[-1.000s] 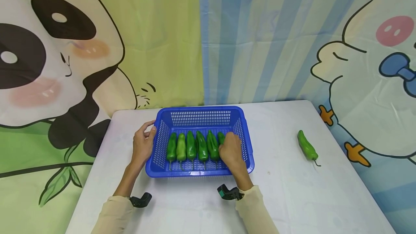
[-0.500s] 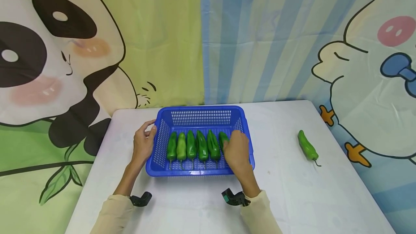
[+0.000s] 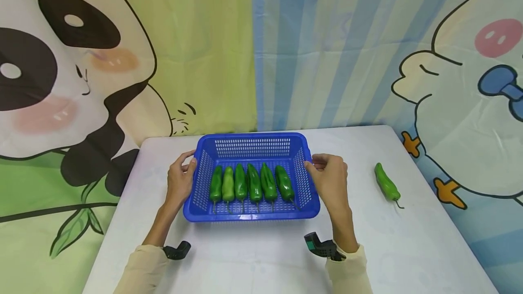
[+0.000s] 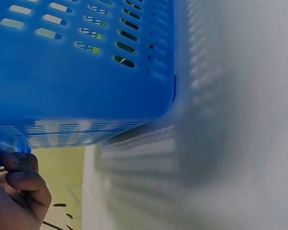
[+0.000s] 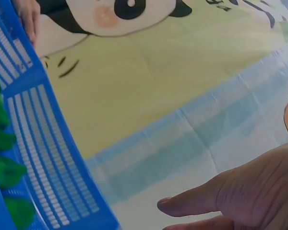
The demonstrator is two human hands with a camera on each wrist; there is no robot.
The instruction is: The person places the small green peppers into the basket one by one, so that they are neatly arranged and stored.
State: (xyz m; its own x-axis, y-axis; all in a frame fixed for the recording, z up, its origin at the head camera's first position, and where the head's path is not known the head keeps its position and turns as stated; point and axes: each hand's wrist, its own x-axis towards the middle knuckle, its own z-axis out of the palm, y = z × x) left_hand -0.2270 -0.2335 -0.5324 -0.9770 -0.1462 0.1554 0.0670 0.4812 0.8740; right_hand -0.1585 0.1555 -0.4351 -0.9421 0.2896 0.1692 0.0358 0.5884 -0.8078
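Note:
A blue plastic basket [image 3: 261, 217] sits on the white table with several green peppers [image 3: 254, 184] lying side by side in a row, stems towards me. My left hand [image 3: 181, 179] grips the basket's left rim; in the left wrist view its curled fingers [image 4: 24, 173] are at the rim. Beside the basket's right rim is my right hand [image 3: 332, 180], holding nothing. Its thumb overlaps the rim in the head view, while in the right wrist view the hand [image 5: 245, 191] shows apart from the basket, thumb extended.
One more green pepper [image 3: 386, 183] lies alone on the white table [image 3: 367, 239], right of my right hand. Behind the table hangs a printed curtain [image 3: 204, 58] with cartoon animals, close to its back edge.
My right hand has let go of the rightmost pepper in the row, come out of the basket and moved right, beside the right rim. The left hand has stayed put.

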